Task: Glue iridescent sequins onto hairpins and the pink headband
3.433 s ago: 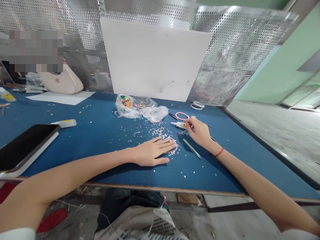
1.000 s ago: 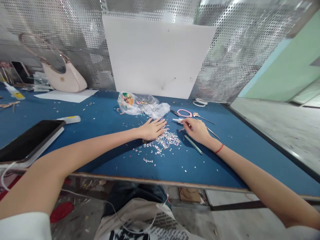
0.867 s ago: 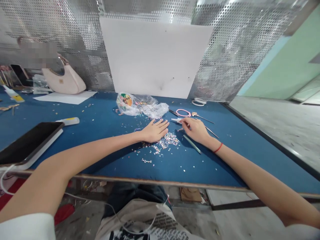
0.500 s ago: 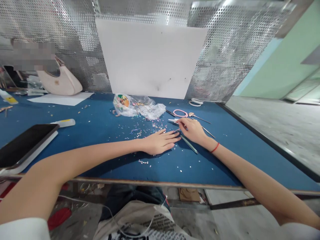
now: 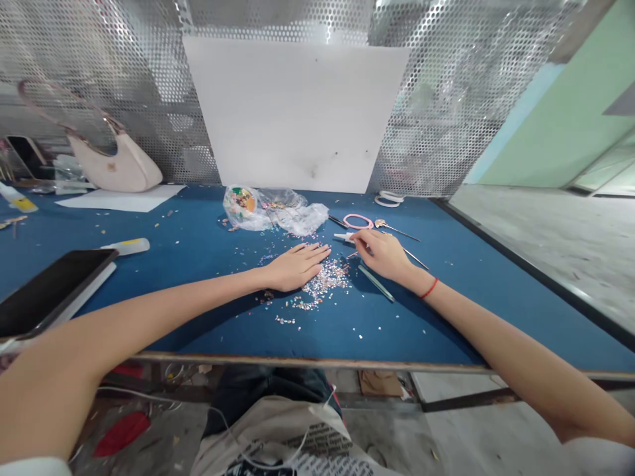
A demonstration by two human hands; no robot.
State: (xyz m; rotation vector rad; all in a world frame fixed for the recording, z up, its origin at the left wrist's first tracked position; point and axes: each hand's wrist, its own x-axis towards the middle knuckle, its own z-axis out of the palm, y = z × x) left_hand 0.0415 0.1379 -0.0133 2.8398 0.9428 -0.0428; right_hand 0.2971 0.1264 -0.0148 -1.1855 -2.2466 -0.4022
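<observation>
My right hand (image 5: 384,256) is curled shut over the back end of a small white glue bottle (image 5: 344,236), nozzle sticking out to the left past my fingertips. Most of the bottle is hidden by my fingers. A thin reddish stick (image 5: 352,254) lies just under those fingers; can't tell if I'm pinching it too. Red string (image 5: 430,288) on that wrist.

My left hand (image 5: 295,268) is open, flat and palm down on the blue table (image 5: 198,330), holding nothing. Its fingertips are just beside a loose pile of pink and silver glitter (image 5: 321,285), which lies between my hands, with stray flakes scattered further out.

Right by the right hand: a slim green-grey metal tool (image 5: 376,283) below it, a thin metal rod (image 5: 417,259) beyond it, a pink ring (image 5: 358,221) and an ornamented metal pin (image 5: 397,229) above it.

Further up, a crumpled clear plastic bag (image 5: 292,220) sits behind the glitter. Far left: a dark tablet (image 5: 49,283) on a white case, and a white tube with a yellow band (image 5: 126,246).
</observation>
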